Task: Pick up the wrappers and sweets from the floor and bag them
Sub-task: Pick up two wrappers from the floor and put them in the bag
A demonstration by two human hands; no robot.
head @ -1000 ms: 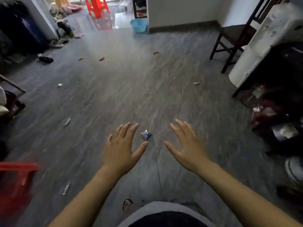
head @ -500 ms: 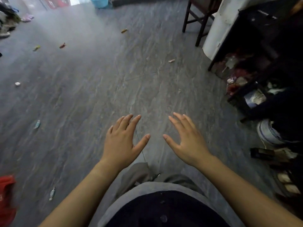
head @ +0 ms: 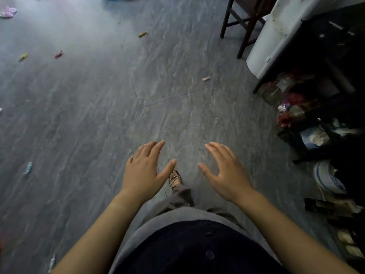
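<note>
Sweets and wrappers: scattered over the grey floor (head: 83, 107), all well apart from both hands
Pale wrapper (head: 206, 78): ahead of the right hand, near the dark chair (head: 243, 18)
Yellow-brown sweet (head: 142, 34): far ahead, between the two hands' lines
Red sweet (head: 59, 54) and yellow-green sweet (head: 23, 57): far ahead to the left, near each other
Light blue wrapper (head: 28, 167): left of the left hand, level with it
Whitish wrapper (head: 52, 263): low left, beside the left forearm
Left hand (head: 145, 171): palm down, fingers spread, holding nothing
Right hand (head: 227, 172): palm down, fingers spread, holding nothing
Hands to each other: side by side, apart
Sandalled foot (head: 174, 179): on the floor, seen between the hands
Bag: cannot tell where
</note>
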